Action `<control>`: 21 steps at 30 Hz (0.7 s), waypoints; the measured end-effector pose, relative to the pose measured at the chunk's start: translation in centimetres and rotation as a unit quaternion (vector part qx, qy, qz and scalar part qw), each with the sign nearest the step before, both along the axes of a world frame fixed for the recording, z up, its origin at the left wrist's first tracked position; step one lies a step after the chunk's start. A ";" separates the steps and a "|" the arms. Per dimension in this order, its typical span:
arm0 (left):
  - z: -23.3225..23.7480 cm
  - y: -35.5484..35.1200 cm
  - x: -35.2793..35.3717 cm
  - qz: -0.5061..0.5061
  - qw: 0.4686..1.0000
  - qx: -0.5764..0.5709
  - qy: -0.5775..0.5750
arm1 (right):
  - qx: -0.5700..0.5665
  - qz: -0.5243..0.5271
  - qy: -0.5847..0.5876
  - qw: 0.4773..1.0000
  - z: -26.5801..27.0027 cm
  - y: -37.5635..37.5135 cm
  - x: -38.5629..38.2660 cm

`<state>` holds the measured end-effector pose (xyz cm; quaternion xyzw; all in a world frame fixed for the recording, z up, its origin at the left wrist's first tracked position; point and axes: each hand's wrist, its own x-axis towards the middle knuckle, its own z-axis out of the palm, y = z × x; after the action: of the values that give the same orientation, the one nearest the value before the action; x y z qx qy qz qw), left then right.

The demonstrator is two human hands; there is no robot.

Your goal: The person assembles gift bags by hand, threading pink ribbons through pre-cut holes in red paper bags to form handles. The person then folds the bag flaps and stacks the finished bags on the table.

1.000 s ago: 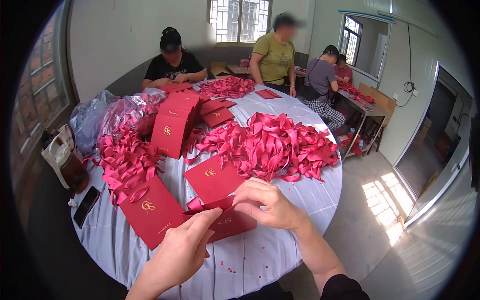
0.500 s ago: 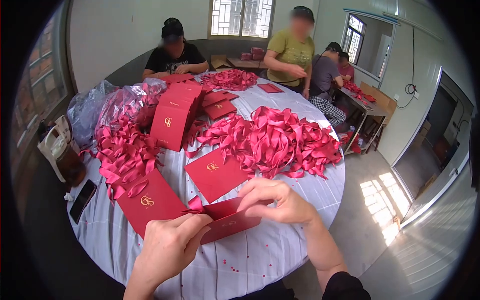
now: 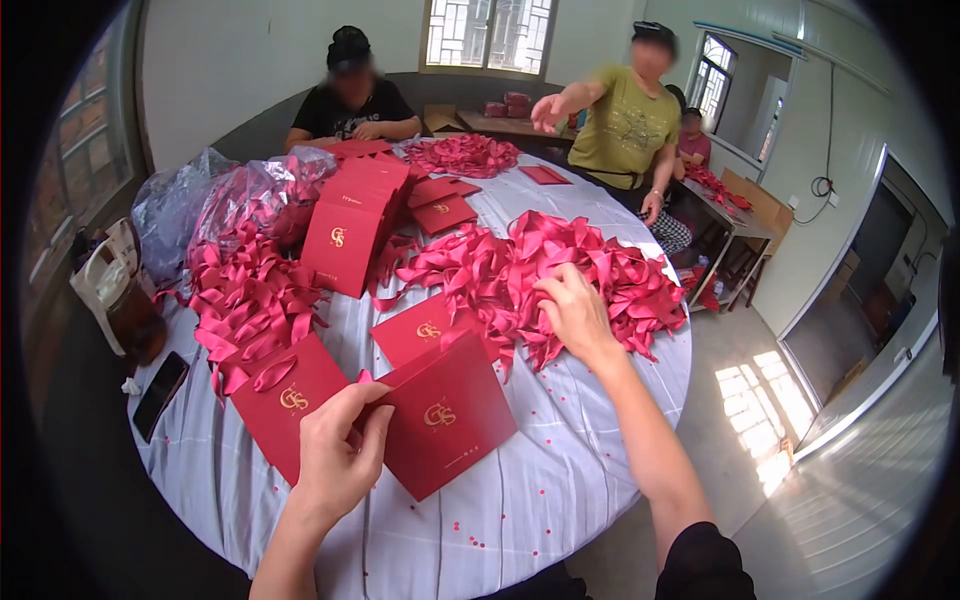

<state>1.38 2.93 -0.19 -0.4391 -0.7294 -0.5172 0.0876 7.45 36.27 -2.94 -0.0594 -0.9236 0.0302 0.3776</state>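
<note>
My left hand (image 3: 343, 447) pinches the upper left edge of a red card holder (image 3: 450, 420), which is tilted and shows a gold logo on its front. A bit of pink ribbon sticks up beside my thumb and fingers. My right hand (image 3: 580, 315) is at the big heap of pink ribbons (image 3: 610, 270), its fingers closed at the heap's near side; a ribbon seems to be between them. Behind the held piece lies a flat red card (image 3: 408, 332), partly covered. Another red card (image 3: 290, 400) with ribbon on it lies to the left.
A stack of red cards (image 3: 345, 225), a second ribbon heap (image 3: 245, 300) and a plastic bag (image 3: 260, 200) stand at the left. A phone (image 3: 160, 397) lies by the table's left edge. A seated person (image 3: 350, 105) and a standing person (image 3: 625, 125) are across the table.
My right hand has left the red card holder and moved up to the ribbon heap. The holder now faces me, its logo showing. The standing person has shifted right and stretched out an arm.
</note>
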 end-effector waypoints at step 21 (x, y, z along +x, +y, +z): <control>-1.2 -2.8 -0.5 0.095 0.972 -0.216 0.012 | -0.045 0.190 -0.147 0.970 2.8 -9.7 -1.4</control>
<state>0.89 0.15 -1.43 -0.3819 -0.8612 -0.3318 0.0483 6.03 26.60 -0.16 0.0965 -0.9610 0.1342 0.2219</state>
